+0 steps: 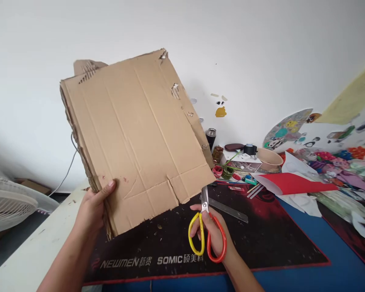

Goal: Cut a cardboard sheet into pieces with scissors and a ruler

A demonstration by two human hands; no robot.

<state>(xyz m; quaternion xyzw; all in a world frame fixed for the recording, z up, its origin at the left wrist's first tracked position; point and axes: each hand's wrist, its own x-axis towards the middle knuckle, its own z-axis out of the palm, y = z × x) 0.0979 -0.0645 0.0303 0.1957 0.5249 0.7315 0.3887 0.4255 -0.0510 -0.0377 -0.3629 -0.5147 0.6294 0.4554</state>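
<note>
Two items are being clamped: cardboard [140,134] in the left grip [95,203], presumably to keep it raised; scissors [205,205] in the right grip [215,235]

White fan [10,200] at left, flowers [357,152] at right
Red paper [298,184] lies near a beige bowl [271,160]; a dark flask [210,140] stands near the wall [261,48], which bears a yellow cutout [221,112].

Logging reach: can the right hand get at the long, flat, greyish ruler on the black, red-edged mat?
Probably yes: the ruler has an uncovered stretch on the mat near the right hand. Grasping it looks awkward, though, as that hand holds metal scissors with yellow and red looped handles.
</note>
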